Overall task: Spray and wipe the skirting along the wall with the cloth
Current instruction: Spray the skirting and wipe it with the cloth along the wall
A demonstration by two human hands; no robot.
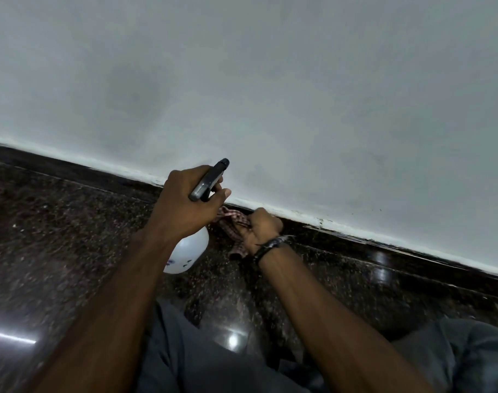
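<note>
My left hand (187, 204) grips the dark trigger head of a spray bottle (187, 253), whose white body hangs below my wrist; its nozzle points at the wall just above the skirting. The dark speckled stone skirting (355, 246) runs diagonally from upper left to lower right under the pale wall. My right hand (263, 229), with a black band on its wrist, holds a red-and-white checked cloth (235, 222) bunched against the skirting, just right of the bottle.
The floor (58, 251) is glossy dark granite with bright light reflections. My legs in grey trousers (202, 361) fill the bottom middle and right. The pale grey wall (270, 80) takes up the upper half of the view.
</note>
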